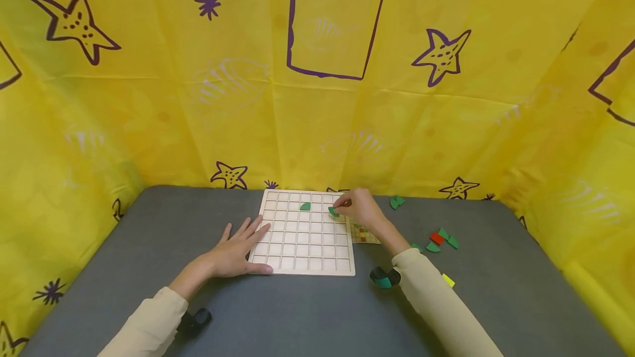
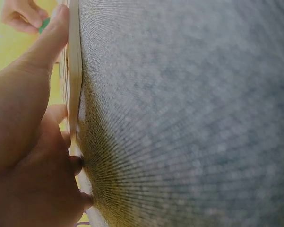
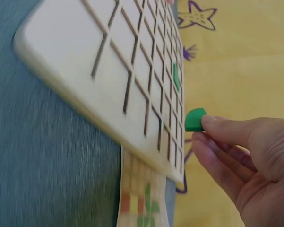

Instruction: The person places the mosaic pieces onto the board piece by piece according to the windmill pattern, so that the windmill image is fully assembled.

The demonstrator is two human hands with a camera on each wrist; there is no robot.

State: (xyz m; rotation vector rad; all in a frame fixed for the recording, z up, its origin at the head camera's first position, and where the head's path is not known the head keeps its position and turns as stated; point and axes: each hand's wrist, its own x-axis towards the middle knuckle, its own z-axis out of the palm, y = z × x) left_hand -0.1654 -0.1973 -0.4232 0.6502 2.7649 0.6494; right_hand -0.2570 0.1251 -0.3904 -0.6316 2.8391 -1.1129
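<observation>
My left hand (image 1: 233,252) lies with spread fingers on the left edge of a pale wooden grid board (image 1: 295,249), its thumb at the front edge. Above the board's far right part, my right hand (image 1: 364,211) pinches a green quarter-round tile (image 3: 195,120) between thumb and fingertips. Another green tile (image 1: 305,206) sits in a square near the board's far side. Partly under the board's right edge lies a pattern card (image 1: 364,234) printed with coloured squares and leaf shapes, half hidden by the right wrist.
Right of the board lie loose green tiles (image 1: 397,202), a red tile (image 1: 437,238) among several green ones, and a yellow tile (image 1: 448,280) beside the right sleeve. A yellow patterned cloth (image 1: 317,120) hangs behind the grey table (image 1: 288,318).
</observation>
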